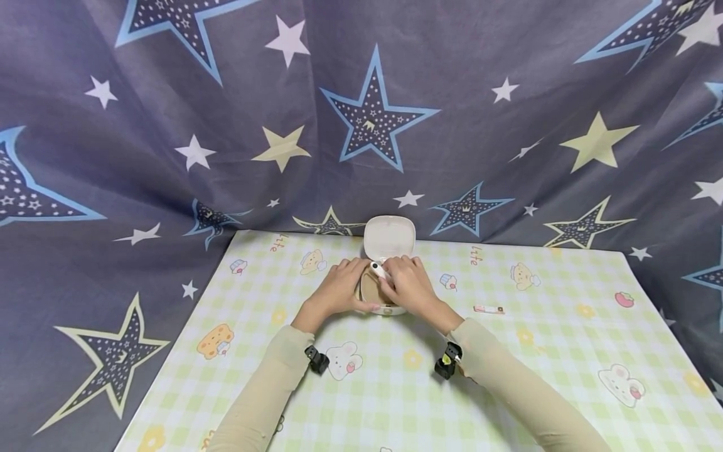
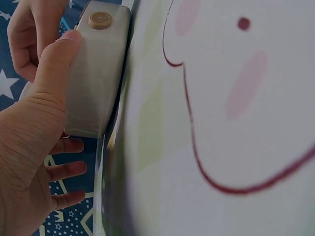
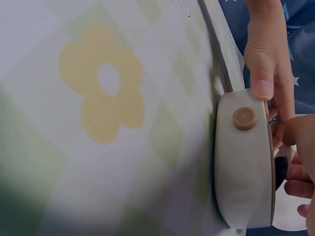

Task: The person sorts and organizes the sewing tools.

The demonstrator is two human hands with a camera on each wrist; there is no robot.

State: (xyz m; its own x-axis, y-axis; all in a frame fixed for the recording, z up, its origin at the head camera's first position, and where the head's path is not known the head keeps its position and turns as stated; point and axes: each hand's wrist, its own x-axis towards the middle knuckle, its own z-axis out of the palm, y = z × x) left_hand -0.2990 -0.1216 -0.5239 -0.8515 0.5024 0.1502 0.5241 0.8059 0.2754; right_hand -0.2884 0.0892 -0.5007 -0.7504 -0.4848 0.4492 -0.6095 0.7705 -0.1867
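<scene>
Two hands meet over a small white case (image 1: 386,300) with its lid (image 1: 389,236) raised, set near the far edge of the checked table (image 1: 565,351) — close to the star-print curtain (image 1: 169,125). The left hand (image 1: 337,290) steadies the case's side, thumb pressed along it; the right hand (image 1: 411,287) pinches a white pen-like tool (image 1: 377,270) above the open base (its contents are hidden by the fingers). A small strip (image 1: 488,309) lies to the right, well apart.

Makeshift home setup, star-print backdrop cloth (image 1: 169,157), cartoon-checked tablecloth (image 1: 565,351)
</scene>
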